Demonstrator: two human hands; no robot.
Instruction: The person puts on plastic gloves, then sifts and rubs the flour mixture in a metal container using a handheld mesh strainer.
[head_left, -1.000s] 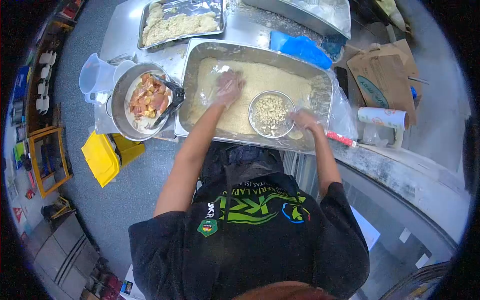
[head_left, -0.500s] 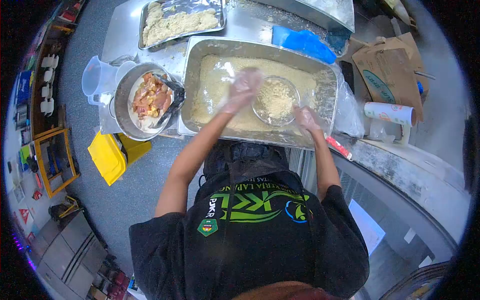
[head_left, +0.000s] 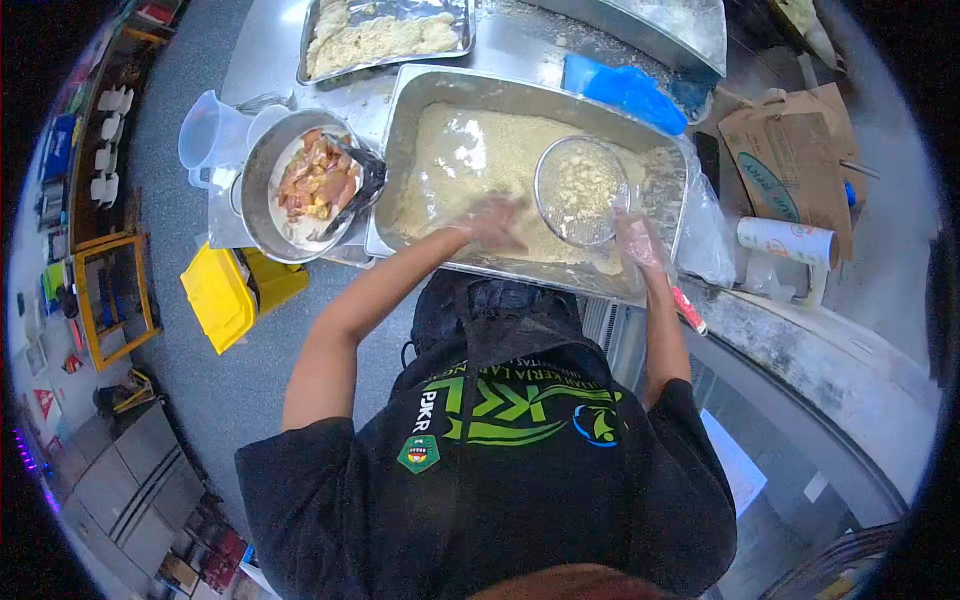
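Note:
A deep metal tray (head_left: 400, 110) holds pale flour-like crumbs. My left hand (head_left: 495, 225), in a clear plastic glove, is at the near side of the crumbs, fingers spread, with nothing in it. In my right hand (head_left: 638, 240), also gloved, is the edge of a round sieve (head_left: 582, 192) with pale lumps inside; the fingers are closed on its right side, over the crumbs. To the left stands a metal pot (head_left: 250, 190) with pieces of raw meat (head_left: 318, 180) in white liquid, and a black thing at its right rim.
Behind lies a smaller tray (head_left: 390, 62) of coated pieces. A blue plastic bag (head_left: 625, 95) touches the large tray's back edge. Clear jug (head_left: 213, 135) at left, yellow bin (head_left: 222, 300) below it. Cardboard box (head_left: 790, 165) and a roll (head_left: 787, 241) are at right.
My left hand has left the sieve's left side and come down nearer to me, fingers spread. The sieve, still in my right hand, now sits slightly farther right and up.

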